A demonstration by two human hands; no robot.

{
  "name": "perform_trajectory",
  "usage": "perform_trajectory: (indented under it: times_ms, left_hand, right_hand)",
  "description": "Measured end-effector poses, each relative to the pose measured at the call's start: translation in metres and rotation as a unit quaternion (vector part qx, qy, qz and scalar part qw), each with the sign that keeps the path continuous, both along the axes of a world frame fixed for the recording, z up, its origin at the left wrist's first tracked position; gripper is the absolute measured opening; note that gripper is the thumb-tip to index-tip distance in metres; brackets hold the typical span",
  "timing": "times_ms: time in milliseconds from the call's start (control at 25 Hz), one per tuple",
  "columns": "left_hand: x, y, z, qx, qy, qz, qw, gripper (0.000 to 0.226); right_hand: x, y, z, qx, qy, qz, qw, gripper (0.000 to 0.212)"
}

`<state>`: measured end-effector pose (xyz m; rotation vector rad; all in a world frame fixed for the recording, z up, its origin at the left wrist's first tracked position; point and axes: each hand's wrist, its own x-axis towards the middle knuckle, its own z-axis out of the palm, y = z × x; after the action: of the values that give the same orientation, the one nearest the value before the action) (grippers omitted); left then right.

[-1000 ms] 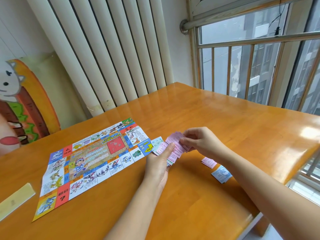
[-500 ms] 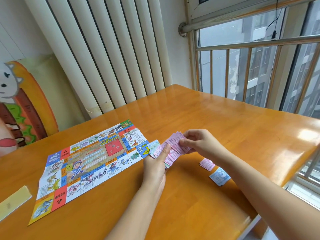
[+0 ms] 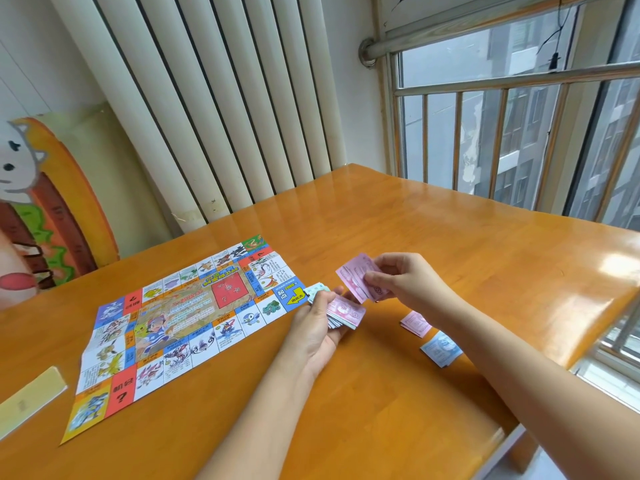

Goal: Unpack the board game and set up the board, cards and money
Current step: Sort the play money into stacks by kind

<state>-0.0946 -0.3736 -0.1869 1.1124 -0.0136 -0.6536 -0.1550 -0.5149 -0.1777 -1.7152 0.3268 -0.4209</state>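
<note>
Right hand point(image 3: 412, 282) is now lifting pink notes point(image 3: 356, 277) clear of the money stack point(image 3: 344, 313), pinching them. Left hand point(image 3: 317, 327) is gripping that stack beside the board point(image 3: 180, 320), which is lying flat on the table point(image 3: 450, 237). Pink pile point(image 3: 415, 323) and blue pile point(image 3: 441, 348) are sitting nearby.

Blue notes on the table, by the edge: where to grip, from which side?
Likely pinch the blue notes at their near-right edge, coming from the table edge side. They lie flat in a thin stack, so slide fingers under; the pink pile crowds the far side.
</note>
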Motion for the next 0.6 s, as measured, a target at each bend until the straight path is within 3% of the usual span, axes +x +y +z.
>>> perform_trajectory:
  times_ms: [120, 400, 600]
  left_hand:
    - [0.004, 0.001, -0.001, -0.023, 0.010, 0.008, 1.000, 0.019]
    - [0.003, 0.001, -0.007, 0.000, -0.083, 0.073, 0.994, 0.015]
    - [0.005, 0.001, -0.010, 0.048, -0.158, 0.120, 0.979, 0.007]
  right_hand:
    - [0.000, 0.000, 0.001, 0.032, 0.005, 0.019, 0.999, 0.010]
    - [-0.001, 0.000, 0.001, 0.005, 0.040, 0.042, 0.998, 0.011]
    - [-0.003, 0.002, 0.001, 0.035, 0.033, 0.106, 0.993, 0.011]
